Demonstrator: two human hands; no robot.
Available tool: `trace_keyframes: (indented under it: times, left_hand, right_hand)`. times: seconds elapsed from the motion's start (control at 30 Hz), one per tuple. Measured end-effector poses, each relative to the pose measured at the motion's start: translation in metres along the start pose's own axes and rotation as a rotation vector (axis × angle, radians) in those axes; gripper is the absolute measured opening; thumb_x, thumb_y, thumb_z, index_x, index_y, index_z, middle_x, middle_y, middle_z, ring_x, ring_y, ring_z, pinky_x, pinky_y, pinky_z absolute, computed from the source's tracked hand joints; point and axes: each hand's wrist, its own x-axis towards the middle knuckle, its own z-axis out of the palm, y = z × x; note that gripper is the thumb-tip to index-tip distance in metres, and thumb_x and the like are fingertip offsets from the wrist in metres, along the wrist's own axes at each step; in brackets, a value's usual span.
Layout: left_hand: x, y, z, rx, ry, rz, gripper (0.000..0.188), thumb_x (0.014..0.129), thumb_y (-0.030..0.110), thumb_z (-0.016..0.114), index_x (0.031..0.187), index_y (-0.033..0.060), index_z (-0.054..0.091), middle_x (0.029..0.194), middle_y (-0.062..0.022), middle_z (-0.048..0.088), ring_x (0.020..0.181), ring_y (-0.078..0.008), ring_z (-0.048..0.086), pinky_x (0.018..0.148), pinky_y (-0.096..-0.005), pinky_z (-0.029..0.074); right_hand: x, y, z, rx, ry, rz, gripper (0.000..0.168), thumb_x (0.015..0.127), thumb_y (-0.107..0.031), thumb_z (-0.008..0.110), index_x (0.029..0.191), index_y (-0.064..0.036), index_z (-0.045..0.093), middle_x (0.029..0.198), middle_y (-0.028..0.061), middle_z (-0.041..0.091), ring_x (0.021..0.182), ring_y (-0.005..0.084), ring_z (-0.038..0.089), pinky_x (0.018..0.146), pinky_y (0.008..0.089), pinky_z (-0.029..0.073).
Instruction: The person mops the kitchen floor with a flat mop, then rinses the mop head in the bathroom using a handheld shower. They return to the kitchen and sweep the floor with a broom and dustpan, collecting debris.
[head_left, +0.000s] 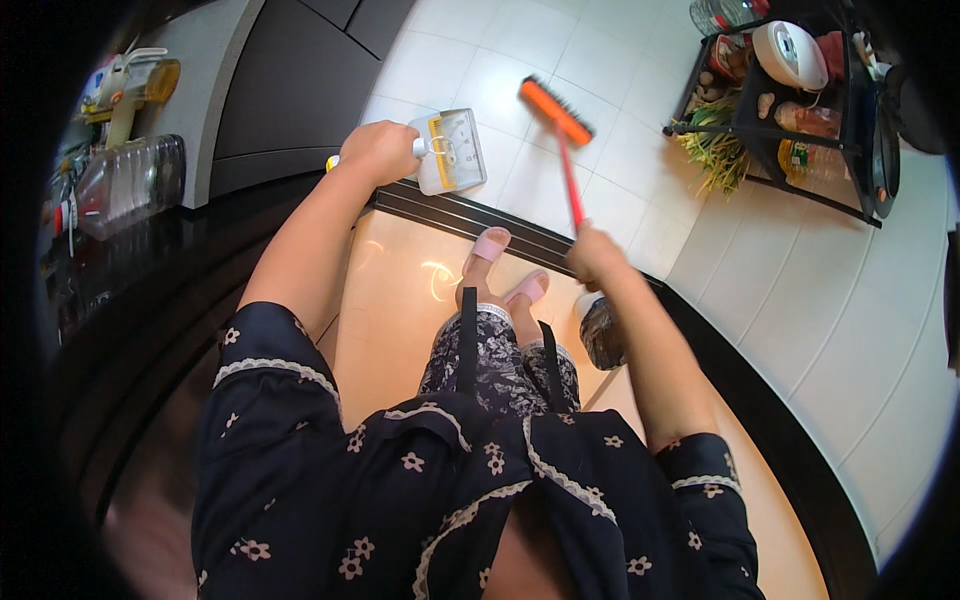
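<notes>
My left hand (381, 152) is closed around the handle of a long-handled dustpan. The dustpan's grey and clear pan (466, 150), with a yellow toothed comb strip, shows just beyond that hand, above the door threshold. My right hand (598, 257) grips the red pole of a broom (568, 176). The broom's orange head (556, 110) with dark bristles lies over the white floor tiles, ahead and to the right of the dustpan.
A dark threshold (480, 225) divides white tiles from a tan floor. Right stands a black rack (799, 135) holding a white appliance, bottles and leafy vegetables. Near my right forearm is a bin with a dark liner (602, 334). Plastic bottles (135, 184) stand on the left counter.
</notes>
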Motion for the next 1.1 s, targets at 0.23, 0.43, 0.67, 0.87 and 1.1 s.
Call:
trace_keyframes:
  times: [0.23, 0.43, 0.67, 0.87, 1.1]
  left_hand:
    - [-0.021, -0.018, 0.006, -0.006, -0.015, -0.026, 0.024, 0.071, 0.018, 0.055, 0.091, 0.0103, 0.066, 0.091, -0.0138, 0.066, 0.087, -0.0311, 0.062, 0.076, -0.0420, 0.050]
    - [-0.044, -0.010, 0.007, 0.027, 0.022, -0.024, 0.035, 0.073, 0.020, 0.055, 0.106, 0.0150, 0.065, 0.097, -0.0119, 0.066, 0.091, -0.0290, 0.062, 0.079, -0.0399, 0.050]
    - [-0.083, 0.010, -0.073, 0.031, 0.082, 0.074, 0.024, 0.069, 0.018, 0.056, 0.088, 0.0078, 0.066, 0.084, -0.0172, 0.064, 0.083, -0.0343, 0.061, 0.075, -0.0427, 0.048]
    - [-0.152, 0.067, -0.142, 0.176, 0.051, 0.350, 0.014, 0.063, 0.012, 0.056, 0.073, 0.0031, 0.061, 0.073, -0.0192, 0.061, 0.072, -0.0364, 0.059, 0.068, -0.0421, 0.047]
    - [-0.180, 0.114, -0.163, 0.039, 0.076, 0.560, 0.010, 0.063, 0.012, 0.060, 0.066, 0.0022, 0.057, 0.057, -0.0126, 0.053, 0.053, -0.0233, 0.053, 0.054, -0.0348, 0.042]
  right_hand:
    - [-0.067, 0.061, 0.049, 0.687, -0.228, -0.218, 0.063, 0.078, -0.003, 0.052, 0.138, -0.009, 0.032, 0.061, 0.0046, 0.051, 0.037, 0.0131, 0.044, 0.033, 0.0278, 0.033]
    - [-0.162, 0.154, 0.094, 1.216, -0.234, -0.088, 0.062, 0.080, 0.001, 0.053, 0.138, -0.011, 0.036, 0.053, -0.0026, 0.044, 0.034, 0.0061, 0.039, 0.031, 0.0208, 0.030]
    - [-0.255, 0.187, 0.156, 0.950, 0.070, 0.154, 0.067, 0.074, 0.003, 0.051, 0.138, -0.010, 0.037, 0.069, 0.0016, 0.052, 0.049, 0.0098, 0.048, 0.046, 0.0229, 0.040]
    - [-0.275, 0.204, 0.217, 0.900, 0.100, 0.271, 0.062, 0.073, 0.001, 0.053, 0.133, -0.005, 0.042, 0.082, 0.0093, 0.060, 0.064, 0.0161, 0.055, 0.061, 0.0264, 0.046]
    - [-0.309, 0.217, 0.274, 1.200, 0.055, 0.511, 0.035, 0.076, -0.003, 0.051, 0.110, -0.006, 0.051, 0.060, 0.0068, 0.049, 0.043, 0.0168, 0.051, 0.032, 0.0307, 0.034]
